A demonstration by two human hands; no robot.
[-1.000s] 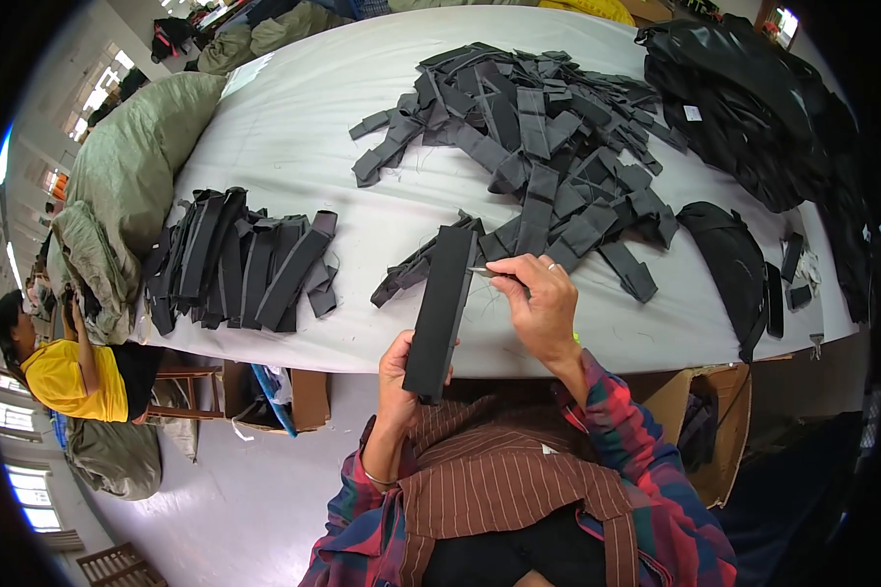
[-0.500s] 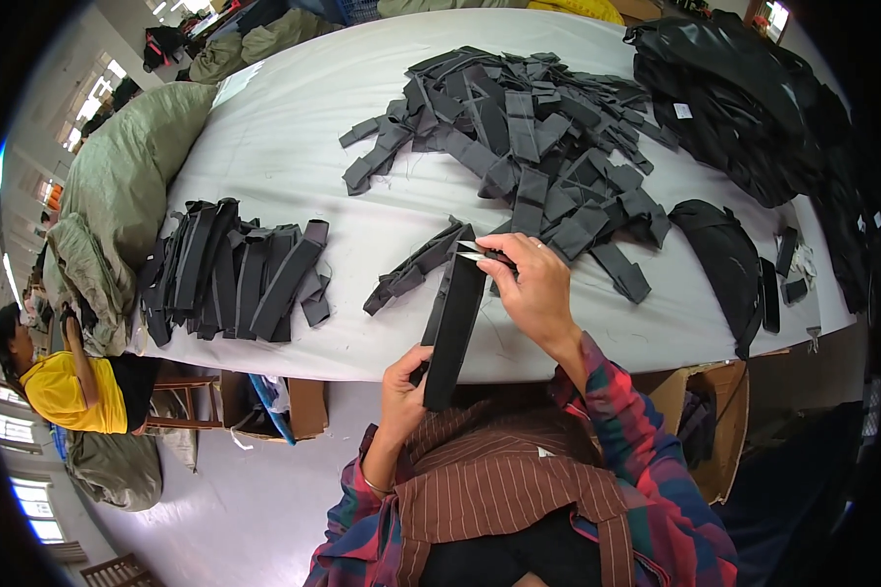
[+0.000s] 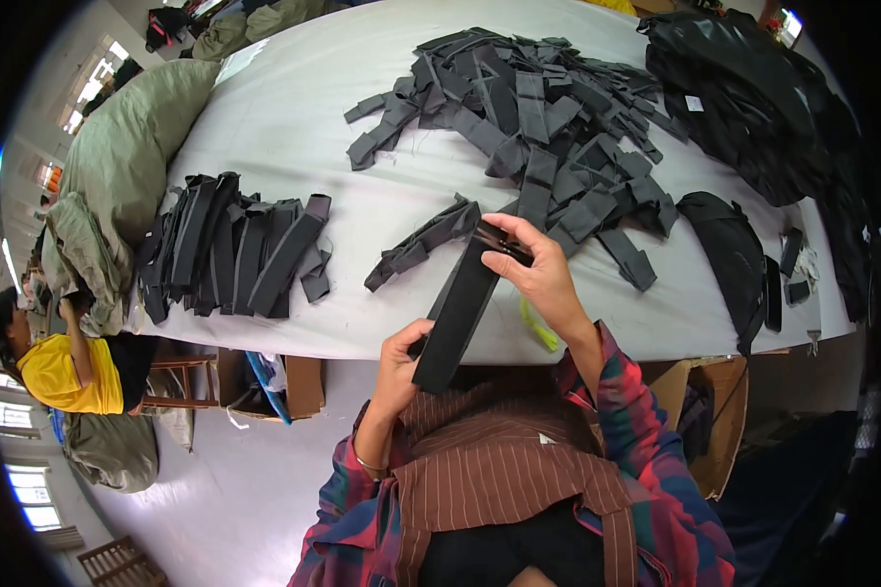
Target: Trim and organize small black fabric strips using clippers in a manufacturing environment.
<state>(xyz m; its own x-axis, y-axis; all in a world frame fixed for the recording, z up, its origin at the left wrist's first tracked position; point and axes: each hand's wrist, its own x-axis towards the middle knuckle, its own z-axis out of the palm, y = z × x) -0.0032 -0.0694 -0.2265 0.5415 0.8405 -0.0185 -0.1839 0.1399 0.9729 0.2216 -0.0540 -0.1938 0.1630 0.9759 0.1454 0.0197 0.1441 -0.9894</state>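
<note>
Gripped low by the left hand (image 3: 394, 370), with fingers curled closed about the lower end of a black strip (image 3: 457, 328); met high by the right hand (image 3: 545, 271), with thumb and forefinger slightly apart at the upper end and a small dark tool (image 3: 511, 251) held firmly between them (tip hidden against the strip; impossible to tell whether spread or closed). Held up off the bench (image 3: 352, 323), tilted with the upper end leaning right, and reaching past the near edge at the bottom; just beside a loose bundle of strips (image 3: 419, 245), well apart from the row of strips (image 3: 233, 249) at left, and nearer than the big heap of strips (image 3: 533, 108).

Likely light, to judge by the clothlike look; fairly stiff along its length, seeming to stay straight between both hands, yet probably soft enough to fold or crease under a hard squeeze; matt rather than glossy, so unlikely to slip; hardly fragile, though perhaps prone to fray at cut edges. Best taken at the lower end, across both faces, with light pressure; best steadied near the top, clear of the tool's tip; better not held by one far end alone, for risk of drooping.
</note>
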